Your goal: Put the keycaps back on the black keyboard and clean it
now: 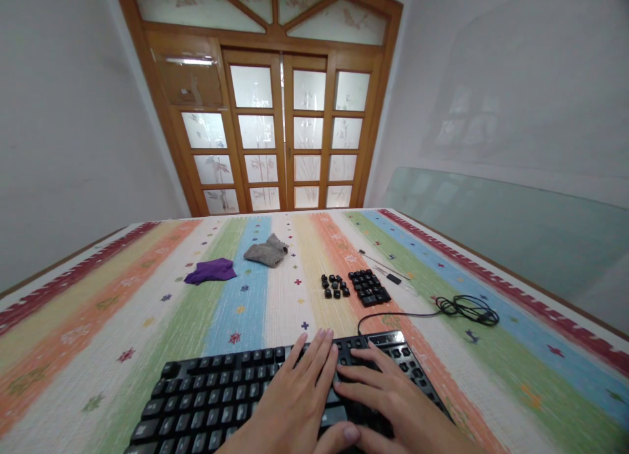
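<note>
A black keyboard (211, 395) lies at the near edge of the striped cloth, its right-hand section bare of keycaps. My left hand (299, 395) rests flat over the keyboard's middle, fingers stretched out and close together. Beside it, my right hand (393, 395) lies with spread fingers over the bare part. The two thumbs meet or nearly meet at the bottom. Beyond the hands stand a small group of loose keycaps (335, 285) and, to its right, a tighter block of keycaps (368, 287). Neither hand is gripping anything.
A purple cloth (211, 270) and a grey cloth (266, 251) lie farther back on the left. Thin tools with a dark piece (394, 279) lie right of the keycaps. The keyboard's coiled cable (466, 310) sits on the right. Wooden glazed doors (285, 133) stand behind the table.
</note>
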{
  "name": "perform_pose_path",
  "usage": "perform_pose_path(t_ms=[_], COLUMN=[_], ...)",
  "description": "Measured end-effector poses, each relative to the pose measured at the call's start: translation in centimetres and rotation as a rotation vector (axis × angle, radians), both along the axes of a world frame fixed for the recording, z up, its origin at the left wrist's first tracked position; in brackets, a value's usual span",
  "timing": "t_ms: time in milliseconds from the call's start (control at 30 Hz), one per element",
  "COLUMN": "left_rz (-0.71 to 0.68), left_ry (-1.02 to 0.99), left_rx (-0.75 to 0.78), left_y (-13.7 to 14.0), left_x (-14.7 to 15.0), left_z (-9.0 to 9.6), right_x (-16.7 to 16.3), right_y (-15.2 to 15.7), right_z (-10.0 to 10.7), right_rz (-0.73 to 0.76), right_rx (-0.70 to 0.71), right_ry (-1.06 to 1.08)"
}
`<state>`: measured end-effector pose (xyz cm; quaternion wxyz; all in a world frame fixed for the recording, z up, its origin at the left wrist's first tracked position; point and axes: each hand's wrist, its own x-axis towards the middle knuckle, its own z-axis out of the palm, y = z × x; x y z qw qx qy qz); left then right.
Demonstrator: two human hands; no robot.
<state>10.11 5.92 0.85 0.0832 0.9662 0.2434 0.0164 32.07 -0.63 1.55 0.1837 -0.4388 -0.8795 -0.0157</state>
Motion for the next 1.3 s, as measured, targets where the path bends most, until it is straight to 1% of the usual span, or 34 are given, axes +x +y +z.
perform_pose_path(t_ms=[100,233,300,367,433,567,667,767,967,1133,1300], left_rz=[-0.020,-0.029,-0.030,-0.027,-0.020,-0.008,0.017,0.041,0.063,0.056,0.067], left_ry=[0.023,0.016,0.011,-0.002,-0.018,-0.047,-0.061,-0.066,-0.053,-0.071,-0.074], left_rx=[0.033,0.103,0.113,0.108,0.092,0.046,0.008,-0.010,-0.016,-0.005,0.001], left_y=[0.3,0.6,0.6,0.6,0.6,0.1,-0.4,-0.7,-0.9,-0.9,-0.9], left_x=[0.0,0.0,0.0,0.0,0.0,-0.2,-0.3,-0.3,-0.2,-0.2,-0.1], left_z=[-0.3,-1.1,-1.4,-1.5,-1.5,-0.9,-0.2,0.3,0.6,0.4,0.2], right_x=[-0.4,-0.9,-0.7,-0.1,0.6,2.5,3.6,4.3,5.0,5.2,4.8], right_y=[0.3,0.7,1.4,2.4,4.0,8.4,11.6,13.6,14.5,14.7,15.1], right_z=[1.6,3.5,4.0,4.3,4.2,3.4,2.2,1.0,-0.4,-0.8,-0.9], right_rz=[0.021,0.009,-0.005,-0.018,-0.046,-0.172,-0.257,-0.320,-0.345,-0.326,-0.306], right_rx=[-0.085,-0.290,-0.320,-0.291,-0.231,-0.111,-0.024,-0.007,-0.009,-0.012,-0.022], right_ry=[0.051,0.157,0.215,0.257,0.285,0.268,0.191,0.077,0.029,0.025,0.066])
